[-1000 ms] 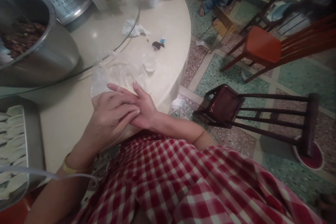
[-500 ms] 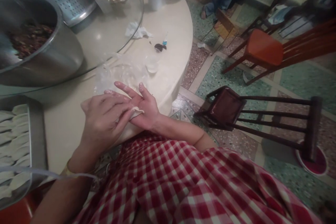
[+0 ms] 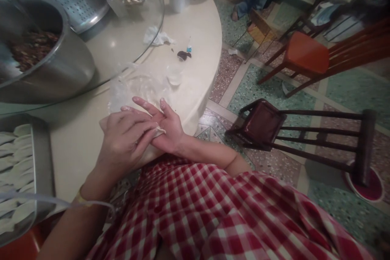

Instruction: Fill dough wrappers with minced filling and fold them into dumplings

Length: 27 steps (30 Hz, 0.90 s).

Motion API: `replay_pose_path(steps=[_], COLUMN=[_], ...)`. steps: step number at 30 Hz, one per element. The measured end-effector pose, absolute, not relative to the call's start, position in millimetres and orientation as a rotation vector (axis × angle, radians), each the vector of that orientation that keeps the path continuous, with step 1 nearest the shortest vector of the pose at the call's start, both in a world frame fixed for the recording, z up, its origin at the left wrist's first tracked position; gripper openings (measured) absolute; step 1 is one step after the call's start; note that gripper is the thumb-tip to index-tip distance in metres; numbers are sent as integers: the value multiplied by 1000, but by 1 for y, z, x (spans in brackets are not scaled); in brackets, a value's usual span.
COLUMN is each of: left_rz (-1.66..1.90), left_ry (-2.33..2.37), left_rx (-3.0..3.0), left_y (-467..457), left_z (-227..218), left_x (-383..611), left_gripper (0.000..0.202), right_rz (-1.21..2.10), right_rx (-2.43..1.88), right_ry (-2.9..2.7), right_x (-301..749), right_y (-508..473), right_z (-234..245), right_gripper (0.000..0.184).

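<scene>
Looks like the fold step imo: left hand [image 3: 124,138] pinched on the dumpling wrapper [image 3: 159,131] in the flat-open right hand [image 3: 169,126], tray [image 3: 45,166] at 9 o'clock, next prob needs firm edge-pinching.

Both bare hands meet close in front of the body. The right hand [image 3: 169,128] lies palm up and open, its fingers [image 3: 145,104] stretched straight and slightly spread, pointing away and to the left. The left hand [image 3: 123,142] rests across it, back upward, with its fingers [image 3: 138,126] bent and their tips pressed down into the right palm. The left forearm [image 3: 73,223] rises from the lower left. The right forearm [image 3: 207,155] comes in from the right, bent at the elbow.
</scene>
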<state>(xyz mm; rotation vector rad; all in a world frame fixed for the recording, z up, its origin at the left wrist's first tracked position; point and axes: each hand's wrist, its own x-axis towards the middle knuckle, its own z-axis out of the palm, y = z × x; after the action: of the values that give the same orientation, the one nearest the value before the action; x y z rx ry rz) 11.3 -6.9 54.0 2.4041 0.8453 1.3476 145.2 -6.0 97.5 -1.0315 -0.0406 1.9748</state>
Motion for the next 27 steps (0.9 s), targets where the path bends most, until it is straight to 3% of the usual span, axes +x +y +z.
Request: replay_pose_path(steps=[6, 10, 16, 27], left_rz=[1332, 1242, 1291, 1206], left_ry=[777, 782, 604, 845], left_rx=[2440, 2439, 2390, 2316], left_y=[-7, -5, 1, -3], left_z=[55, 53, 57, 46], left_x=[15, 12, 17, 3], left_gripper=[6, 22, 4, 20], right_rz=[1957, 1956, 1953, 1942], right_rx=[-1026, -992, -997, -957], right_ry=[-35, -55, -46, -30], right_x=[148, 150, 149, 151], right_y=[-7, -7, -8, -9], right_z=[94, 93, 94, 93], right_gripper=[51, 55, 54, 59])
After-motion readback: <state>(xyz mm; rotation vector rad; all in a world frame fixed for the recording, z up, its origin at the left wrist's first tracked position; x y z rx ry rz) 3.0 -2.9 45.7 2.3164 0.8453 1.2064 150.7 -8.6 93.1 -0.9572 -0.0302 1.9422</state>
